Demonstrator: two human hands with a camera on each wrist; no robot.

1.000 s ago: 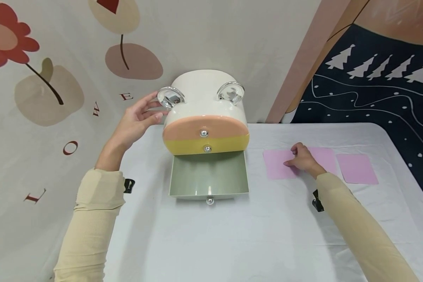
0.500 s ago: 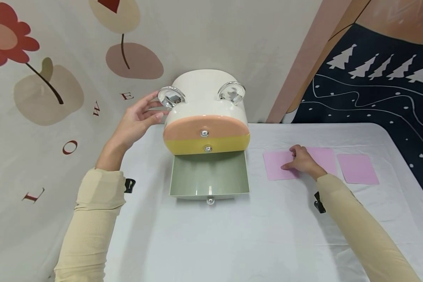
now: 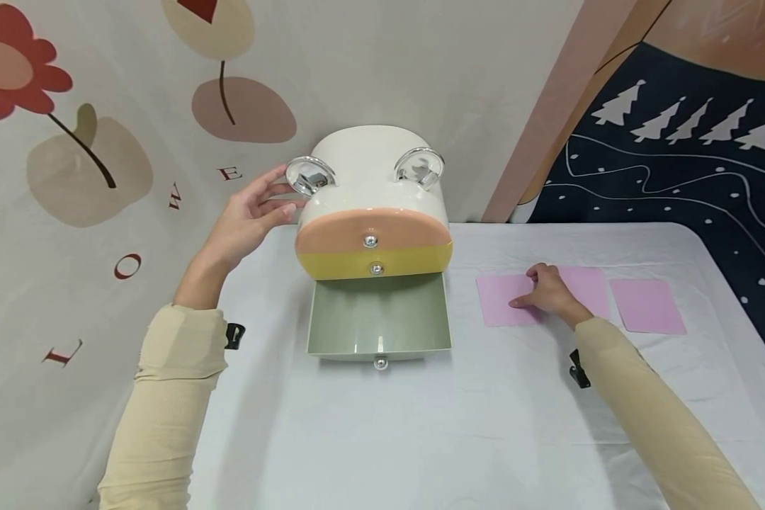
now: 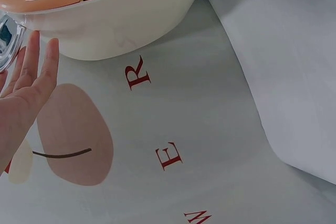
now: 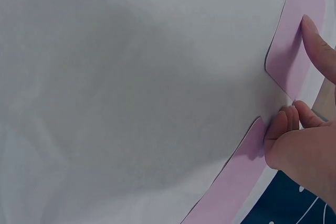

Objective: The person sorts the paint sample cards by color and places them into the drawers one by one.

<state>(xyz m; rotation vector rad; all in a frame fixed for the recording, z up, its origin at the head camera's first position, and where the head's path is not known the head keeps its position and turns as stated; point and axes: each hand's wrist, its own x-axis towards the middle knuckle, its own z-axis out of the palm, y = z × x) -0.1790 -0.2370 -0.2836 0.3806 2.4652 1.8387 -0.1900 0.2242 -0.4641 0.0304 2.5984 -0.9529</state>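
Note:
A small white chest of drawers (image 3: 372, 173) has two round chrome ears on top. Its orange drawer (image 3: 334, 230) and yellow drawer (image 3: 331, 265) are closed; the green bottom drawer (image 3: 379, 315) is pulled out. My left hand (image 3: 251, 212) rests by the chest's left side with extended fingers reaching to the left chrome ear (image 3: 309, 176). On the right, my right hand (image 3: 551, 290) is over a pink card (image 3: 500, 301). In the right wrist view its thumb lies on the card's face, index fingertip at the edge, other fingers curled. No clear pinch shows.
Two more pink cards, a middle card (image 3: 589, 287) partly behind my right hand and a right-hand card (image 3: 648, 304), lie on the white-covered table (image 3: 382, 439). A patterned cloth (image 3: 134, 92) hangs close behind the chest. A dark cloth with white trees (image 3: 676, 177) borders the right.
My right thumb has slid slightly left on the pink card over the last second. The left hand, the chest and its open drawer stay where they were.

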